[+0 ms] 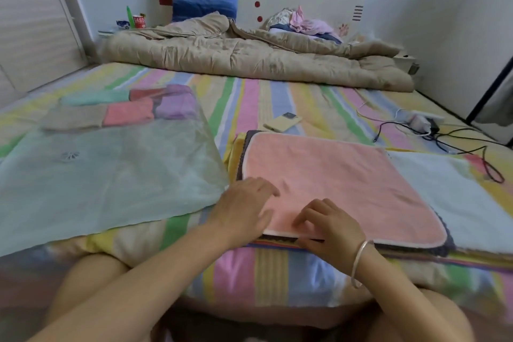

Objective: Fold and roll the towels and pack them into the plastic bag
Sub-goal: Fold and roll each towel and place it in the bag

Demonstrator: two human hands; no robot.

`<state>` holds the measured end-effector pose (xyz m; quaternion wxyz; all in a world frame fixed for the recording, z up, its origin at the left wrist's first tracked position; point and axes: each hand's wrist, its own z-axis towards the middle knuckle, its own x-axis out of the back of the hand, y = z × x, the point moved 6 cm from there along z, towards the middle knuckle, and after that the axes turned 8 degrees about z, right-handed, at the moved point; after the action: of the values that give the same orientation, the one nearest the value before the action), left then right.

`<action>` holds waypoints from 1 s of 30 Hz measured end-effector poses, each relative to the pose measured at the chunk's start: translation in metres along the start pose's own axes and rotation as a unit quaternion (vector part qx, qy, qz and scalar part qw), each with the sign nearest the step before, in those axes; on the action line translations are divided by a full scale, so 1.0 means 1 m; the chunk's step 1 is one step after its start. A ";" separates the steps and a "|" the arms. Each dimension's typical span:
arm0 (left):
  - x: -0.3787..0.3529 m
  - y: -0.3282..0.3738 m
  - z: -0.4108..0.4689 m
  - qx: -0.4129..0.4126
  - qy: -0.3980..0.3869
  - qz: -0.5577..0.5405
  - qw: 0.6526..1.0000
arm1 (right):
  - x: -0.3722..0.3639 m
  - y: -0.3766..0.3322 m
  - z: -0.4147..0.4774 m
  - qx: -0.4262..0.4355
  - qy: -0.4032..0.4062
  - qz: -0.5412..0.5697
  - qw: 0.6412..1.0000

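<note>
Pink towel (347, 183) lies flat on top of a stack on the bed (249, 272), near hem toward the person, probably laid out for the first fold. Left grip (244, 211): fingers straight and spread, resting on the towel's near-left corner, likely to pin it. Right grip (327, 228): fingers curled at the near hem, thumb apparently beneath, pinching it to lift. Bag (97, 175) lies just left, within reach for packing. Rolls (133, 111) already sit at its far end.

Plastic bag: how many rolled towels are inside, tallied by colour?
Mint roll: 1
Beige roll: 1
Red roll: 1
Pink roll: 1
Purple rolls: 2
Total: 6
</note>
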<state>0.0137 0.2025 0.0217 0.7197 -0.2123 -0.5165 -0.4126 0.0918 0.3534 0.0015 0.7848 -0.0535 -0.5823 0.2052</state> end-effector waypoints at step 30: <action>-0.040 -0.121 0.127 0.322 0.078 -0.215 0.919 | 0.112 0.210 0.027 -0.318 0.187 -0.085 0.926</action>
<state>-0.1625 0.2418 0.0180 0.6813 0.1793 -0.5968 -0.3840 0.0389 0.5839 0.0420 0.8357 -0.2877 -0.4621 -0.0723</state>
